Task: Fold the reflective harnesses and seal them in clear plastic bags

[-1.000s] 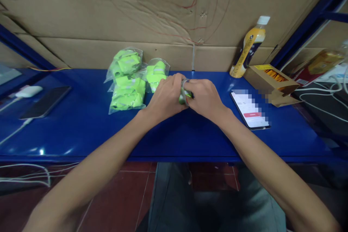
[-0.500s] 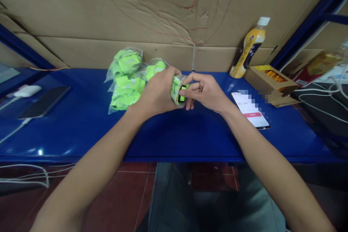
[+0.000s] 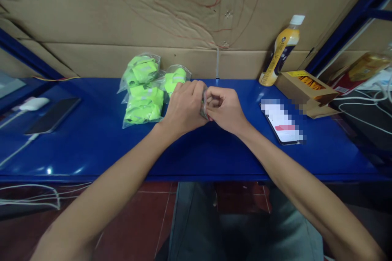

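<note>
In the head view my left hand is closed around a small clear plastic bag. Most of that bag lies hidden in my grip, and only its mouth end shows between the two hands. My right hand pinches this end with curled fingers. Just left of my hands, touching or nearly touching the left one, sits a clear bag with a folded neon-yellow strap-like item. Further left are more such bags, with neon-yellow fabric and pale reflective bands inside.
On the blue table, a lit phone lies to the right. Behind it stand a yellow bottle and an open cardboard box with orange packets. A dark phone and a white charger lie left. Cardboard backs the table.
The neon-yellow and black item visible in the bag's mouth is now out of sight. My right hand has closed in on the bag's end, and its fingers are more curled.
</note>
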A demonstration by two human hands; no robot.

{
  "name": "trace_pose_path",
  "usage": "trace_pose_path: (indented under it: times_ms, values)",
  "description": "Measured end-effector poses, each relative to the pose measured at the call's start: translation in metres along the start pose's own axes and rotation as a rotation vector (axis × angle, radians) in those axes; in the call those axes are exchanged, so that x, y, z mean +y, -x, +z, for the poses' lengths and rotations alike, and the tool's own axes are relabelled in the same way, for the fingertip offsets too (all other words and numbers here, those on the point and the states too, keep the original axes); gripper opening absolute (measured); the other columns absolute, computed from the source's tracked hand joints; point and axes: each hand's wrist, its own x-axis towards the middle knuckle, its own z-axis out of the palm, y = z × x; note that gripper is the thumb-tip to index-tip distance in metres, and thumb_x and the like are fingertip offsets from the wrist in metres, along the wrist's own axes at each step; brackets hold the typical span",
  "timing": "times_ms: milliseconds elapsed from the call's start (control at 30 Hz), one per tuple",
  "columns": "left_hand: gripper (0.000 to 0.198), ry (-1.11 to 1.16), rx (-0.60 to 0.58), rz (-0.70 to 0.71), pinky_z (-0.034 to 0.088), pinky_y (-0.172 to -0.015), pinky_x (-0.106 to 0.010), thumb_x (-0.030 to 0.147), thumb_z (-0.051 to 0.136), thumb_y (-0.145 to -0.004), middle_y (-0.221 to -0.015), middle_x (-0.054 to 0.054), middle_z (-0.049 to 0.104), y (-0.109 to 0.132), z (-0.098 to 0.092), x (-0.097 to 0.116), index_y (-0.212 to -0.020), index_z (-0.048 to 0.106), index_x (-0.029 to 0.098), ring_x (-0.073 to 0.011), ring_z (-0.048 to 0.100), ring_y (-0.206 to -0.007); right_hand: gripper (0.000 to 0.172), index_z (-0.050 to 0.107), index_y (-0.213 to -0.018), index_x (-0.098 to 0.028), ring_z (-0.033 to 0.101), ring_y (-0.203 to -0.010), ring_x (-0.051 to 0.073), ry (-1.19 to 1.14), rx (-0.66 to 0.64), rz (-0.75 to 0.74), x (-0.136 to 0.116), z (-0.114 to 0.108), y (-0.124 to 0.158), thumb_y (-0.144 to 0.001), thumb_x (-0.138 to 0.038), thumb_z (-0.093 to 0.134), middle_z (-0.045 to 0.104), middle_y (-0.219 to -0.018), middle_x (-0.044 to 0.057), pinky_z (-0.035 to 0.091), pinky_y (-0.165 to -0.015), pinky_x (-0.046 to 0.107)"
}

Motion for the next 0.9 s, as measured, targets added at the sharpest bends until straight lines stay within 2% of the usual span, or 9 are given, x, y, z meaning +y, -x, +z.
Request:
trace_pose_path:
  times_ms: [100,167,333,467,533,633,767,833,900]
  values:
    - [0.048,0.114,-0.029,-0.012,0.057,-0.085,-0.048,0.041,0.080,-0.075,-0.104,-0.010,0.073,-0.002,-0.005,-0.007,-0.112,0.054,0.024,-0.0339,0.073,-0.096,0.029,0.061,-0.077,-0.020,0.064,-0.055,0.012,-0.074,-0.212,0.074,-0.005,-0.012,-0.004,-0.082,-0.038,0.084,0.068,-0.063,-0.002,0.054,-0.054,0.025]
    - [0.047,0.147,-0.037,0.004,0.058,-0.085,-0.048,0.044,0.080,-0.075,-0.103,-0.009,0.074,-0.002,-0.007,-0.010,-0.110,0.055,0.025,-0.0328,0.073,-0.095,0.035,0.062,-0.082,-0.020,0.068,-0.055,0.013,-0.081,-0.252,0.102,-0.004,-0.017,-0.006,-0.082,-0.045,0.087,0.072,-0.065,-0.001,0.057,-0.055,0.026]
    - [0.035,0.132,-0.021,0.091,0.058,-0.083,-0.048,0.043,0.073,-0.080,-0.095,-0.009,0.072,-0.002,-0.008,-0.007,-0.104,0.058,0.022,-0.0317,0.073,-0.093,0.057,0.045,-0.096,-0.027,0.068,-0.050,0.014,-0.079,-0.118,0.149,0.004,-0.016,-0.006,-0.076,-0.053,0.092,0.068,-0.064,-0.009,0.050,-0.047,0.023]
    - [0.031,0.129,-0.008,0.124,0.058,-0.083,-0.045,0.045,0.072,-0.086,-0.099,-0.010,0.075,0.001,-0.007,-0.001,-0.104,0.060,0.022,-0.0312,0.074,-0.094,0.071,0.037,-0.095,-0.029,0.049,-0.051,0.008,0.126,-0.009,0.088,0.011,-0.024,-0.009,-0.066,-0.048,0.099,0.052,-0.063,-0.015,0.036,-0.051,0.022]
    - [0.027,0.131,-0.048,0.135,0.058,-0.084,-0.044,0.041,0.070,-0.087,-0.101,-0.010,0.075,0.003,-0.007,0.002,-0.104,0.061,0.022,-0.0307,0.074,-0.094,0.072,0.044,-0.096,-0.027,0.040,-0.060,0.008,0.252,0.026,0.004,0.014,-0.030,-0.013,-0.059,-0.044,0.103,0.046,-0.069,-0.013,0.032,-0.057,0.024]
    - [0.026,0.146,-0.065,0.139,0.058,-0.085,-0.044,0.033,0.070,-0.084,-0.101,-0.009,0.075,0.004,-0.009,0.005,-0.106,0.062,0.023,-0.0306,0.074,-0.094,0.067,0.056,-0.102,-0.023,0.046,-0.073,0.011,0.243,-0.067,-0.028,0.016,-0.034,-0.017,-0.060,-0.049,0.102,0.055,-0.086,-0.007,0.038,-0.065,0.025]
    - [0.027,0.208,-0.077,0.166,0.058,-0.085,-0.046,0.030,0.070,-0.081,-0.103,-0.009,0.074,0.003,-0.014,0.006,-0.106,0.062,0.023,-0.0313,0.072,-0.097,0.054,0.064,-0.094,-0.019,0.052,-0.079,0.013,0.052,-0.277,0.036,0.015,-0.027,-0.015,-0.067,-0.052,0.098,0.060,-0.085,-0.004,0.045,-0.071,0.027]
    - [0.025,0.234,-0.093,0.204,0.058,-0.083,-0.046,0.032,0.070,-0.082,-0.100,-0.009,0.072,0.002,-0.017,0.007,-0.103,0.060,0.024,-0.0306,0.070,-0.094,0.054,0.065,-0.091,-0.019,0.053,-0.076,0.013,-0.024,-0.278,0.098,0.014,-0.022,-0.012,-0.063,-0.049,0.100,0.060,-0.081,-0.005,0.046,-0.070,0.027]
    - [0.023,0.257,-0.050,0.223,0.057,-0.080,-0.045,0.034,0.070,-0.083,-0.096,-0.008,0.070,0.001,-0.019,0.007,-0.099,0.058,0.025,-0.0288,0.068,-0.090,0.054,0.065,-0.089,-0.019,0.057,-0.077,0.013,-0.098,-0.265,0.172,0.012,-0.018,-0.008,-0.061,-0.048,0.102,0.064,-0.082,-0.003,0.050,-0.072,0.028]
